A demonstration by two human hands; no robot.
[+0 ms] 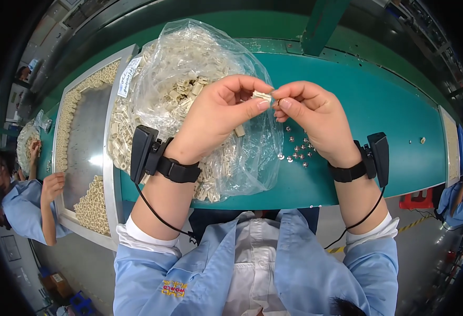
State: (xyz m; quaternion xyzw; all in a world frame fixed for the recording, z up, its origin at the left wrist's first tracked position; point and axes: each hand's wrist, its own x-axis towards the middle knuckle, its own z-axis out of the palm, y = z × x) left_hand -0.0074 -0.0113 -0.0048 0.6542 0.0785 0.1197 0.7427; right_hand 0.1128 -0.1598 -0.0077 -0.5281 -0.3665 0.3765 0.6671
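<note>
Left hand [215, 111]: your grip is pinching a cream part [262, 96] over the worktop [379, 121].
Right hand [315, 117]: reaching it; grip I cannot tell.
Bag [257, 166]: many pieces [184, 90] are remaining; yours is seemingly being worked.

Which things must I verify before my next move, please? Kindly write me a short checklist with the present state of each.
1. Part held in left grip: ok, pinched between thumb and fingers.
2. Right grip holding something: cannot tell, its fingers hide this.
3. Metal pieces near the right grip: ok, scattered on the table.
4. Wrist straps on: ok, both wrists.
5. Tray filled throughout: not ok, bare metal shows.
</note>
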